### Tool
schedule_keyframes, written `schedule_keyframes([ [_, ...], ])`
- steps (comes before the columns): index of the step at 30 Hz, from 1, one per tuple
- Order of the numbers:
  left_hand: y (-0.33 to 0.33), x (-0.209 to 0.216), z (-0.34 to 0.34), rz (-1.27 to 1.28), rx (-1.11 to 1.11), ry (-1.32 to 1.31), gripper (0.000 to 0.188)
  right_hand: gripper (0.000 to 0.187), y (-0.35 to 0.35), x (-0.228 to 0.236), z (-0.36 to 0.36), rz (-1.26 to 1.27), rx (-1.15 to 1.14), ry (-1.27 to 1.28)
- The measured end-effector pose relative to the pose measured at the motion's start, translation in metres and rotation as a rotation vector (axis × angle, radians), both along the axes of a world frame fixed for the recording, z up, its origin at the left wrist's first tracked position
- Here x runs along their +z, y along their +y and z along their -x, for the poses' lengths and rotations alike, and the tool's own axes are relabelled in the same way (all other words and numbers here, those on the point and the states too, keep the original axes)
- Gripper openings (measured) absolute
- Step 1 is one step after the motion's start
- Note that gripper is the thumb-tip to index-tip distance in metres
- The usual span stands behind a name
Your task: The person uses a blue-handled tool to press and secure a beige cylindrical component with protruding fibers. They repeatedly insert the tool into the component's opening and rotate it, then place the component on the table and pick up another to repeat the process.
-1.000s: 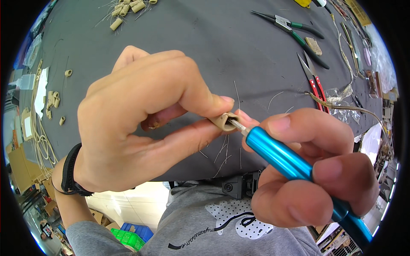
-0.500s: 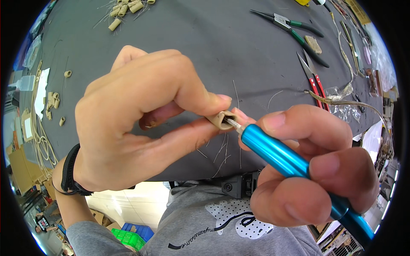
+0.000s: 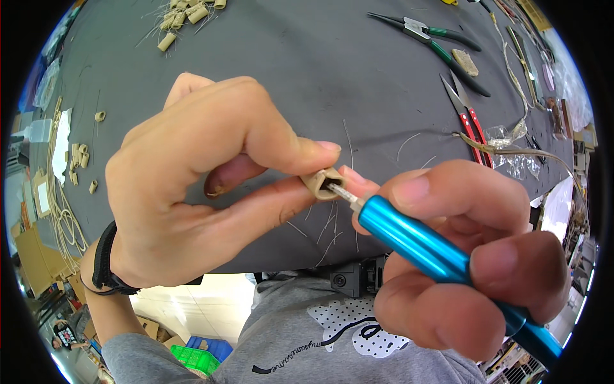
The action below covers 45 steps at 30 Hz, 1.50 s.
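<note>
My left hand [image 3: 198, 173] pinches a short tan tube [image 3: 315, 184] between thumb and index finger, its hollow end turned toward the right. In my right hand [image 3: 473, 249] is a blue metallic pen-shaped tool [image 3: 416, 240], gripped along its barrel. The tool's thin metal tip [image 3: 345, 194] reaches into the tube's opening; its very end is hidden inside. Several loose pale threads [image 3: 329, 230] lie on the dark table surface behind and below the tube.
Green-handled pliers [image 3: 441, 48], a small tan block [image 3: 465, 63] and red-handled scissors [image 3: 470, 121] lie at the right. More tan tubes [image 3: 185, 14] are heaped at the far left, others [image 3: 79, 155] sit at the left edge by a coil of cord [image 3: 61, 198].
Both hands have shifted slightly left. The tool has drawn back a little, so more of its metal tip shows outside the tube.
</note>
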<state>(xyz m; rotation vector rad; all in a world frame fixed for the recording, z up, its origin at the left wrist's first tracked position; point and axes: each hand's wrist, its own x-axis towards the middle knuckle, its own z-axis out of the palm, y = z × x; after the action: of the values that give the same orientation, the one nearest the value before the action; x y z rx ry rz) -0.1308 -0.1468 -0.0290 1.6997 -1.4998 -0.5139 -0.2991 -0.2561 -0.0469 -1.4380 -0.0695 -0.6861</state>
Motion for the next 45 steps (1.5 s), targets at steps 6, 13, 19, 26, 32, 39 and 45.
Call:
schedule_keyframes([
  [6,-0.002,-0.002,0.0,0.017,0.0,-0.024,0.019,0.02,0.003,-0.001,-0.017,0.206,-0.09,-0.031],
  [13,-0.003,-0.002,0.009,0.016,0.146,0.037,0.017,0.031,-0.001,0.005,-0.012,0.302,-0.082,0.028],
  [19,-0.004,-0.011,0.016,0.133,0.238,0.03,0.021,0.031,-0.001,0.001,-0.016,0.269,-0.07,-0.01],
  [26,-0.005,-0.009,0.017,0.11,0.27,0.021,0.026,0.023,-0.004,0.02,0.008,-0.137,0.124,0.242],
  [32,-0.005,-0.008,0.018,0.084,0.285,0.056,0.026,0.022,0.0,0.028,-0.002,-0.216,0.152,0.24],
  [39,-0.002,-0.008,0.014,0.065,0.245,0.078,0.023,0.022,0.002,0.054,-0.008,-0.904,0.01,0.507],
  [45,0.002,-0.002,0.007,-0.007,0.137,0.061,0.018,0.019,0.001,0.007,-0.014,-0.055,-0.094,0.216],
])
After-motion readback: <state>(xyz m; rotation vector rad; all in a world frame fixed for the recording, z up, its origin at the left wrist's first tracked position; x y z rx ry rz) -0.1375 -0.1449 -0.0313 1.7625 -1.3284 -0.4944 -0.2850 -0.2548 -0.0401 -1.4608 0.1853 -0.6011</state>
